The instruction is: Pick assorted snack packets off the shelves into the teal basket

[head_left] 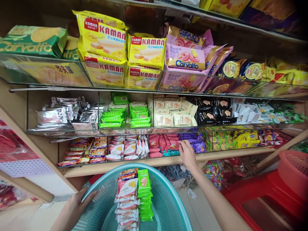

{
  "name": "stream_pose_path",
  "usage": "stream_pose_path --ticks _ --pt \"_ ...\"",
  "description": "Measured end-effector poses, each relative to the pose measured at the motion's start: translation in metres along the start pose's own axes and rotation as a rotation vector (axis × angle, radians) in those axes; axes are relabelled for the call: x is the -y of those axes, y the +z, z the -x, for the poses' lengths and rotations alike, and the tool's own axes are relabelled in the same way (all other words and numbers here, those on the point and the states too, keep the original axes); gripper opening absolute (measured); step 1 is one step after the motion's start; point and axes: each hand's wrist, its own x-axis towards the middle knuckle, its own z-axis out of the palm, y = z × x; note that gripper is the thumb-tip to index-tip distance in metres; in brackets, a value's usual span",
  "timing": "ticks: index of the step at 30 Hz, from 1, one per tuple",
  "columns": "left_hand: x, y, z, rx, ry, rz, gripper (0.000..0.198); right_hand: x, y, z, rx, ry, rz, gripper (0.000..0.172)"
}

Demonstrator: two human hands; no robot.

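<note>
My left hand (80, 202) is closed around the left rim of a teal plastic basket (172, 189). Inside it stand a stack of white-and-pink snack packets (127, 189), with an orange one at its top end, and a row of green wafer packets (144, 183). My right hand (187, 155) reaches to the lowest shelf, its fingers bent and slightly apart at the bin's clear front. Closest to those fingers are pinkish-red packets (166, 142) and purple packets (196, 141). Teal packets (172, 152) lie just below. Its fingertips are partly hidden; no packet shows in its grasp.
Clear dividers split the shelves into bins. Above are silver packets (57, 112), cream packets (172, 112) and black packets (214, 110). Larger yellow KAMAN packs (103, 38) fill the upper shelf. At right stand a red stool (260, 186) and a pink basket (293, 173).
</note>
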Motion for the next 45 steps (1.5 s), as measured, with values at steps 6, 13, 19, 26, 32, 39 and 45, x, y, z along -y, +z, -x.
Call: stream_pose_path --ticks 6,13,19,26,32,39,45 --pt "-0.004 -0.002 0.002 0.052 -0.043 0.008 0.051 -0.004 -0.013 -0.011 0.142 -0.033 0.296 0.036" --pt "-0.009 -0.002 0.004 0.082 -0.041 0.014 0.045 0.009 -0.016 -0.018 0.207 -0.070 0.506 0.034" --pt "-0.010 -0.004 0.007 0.058 -0.013 0.017 0.040 0.014 -0.014 -0.023 0.215 -0.090 0.593 0.037" --pt "-0.007 -0.002 0.005 0.043 -0.012 0.035 0.041 0.017 -0.014 -0.022 0.205 -0.063 0.649 0.034" --pt "-0.004 -0.001 0.004 0.067 -0.033 0.013 0.048 0.021 -0.022 -0.012 0.221 -0.076 0.676 0.031" --pt "-0.007 -0.003 0.007 0.076 -0.038 0.008 0.049 0.025 -0.028 -0.004 0.246 -0.086 0.650 0.031" --pt "-0.009 -0.004 0.008 0.071 -0.031 0.008 0.050 0.023 -0.026 -0.003 0.273 -0.053 0.575 0.027"
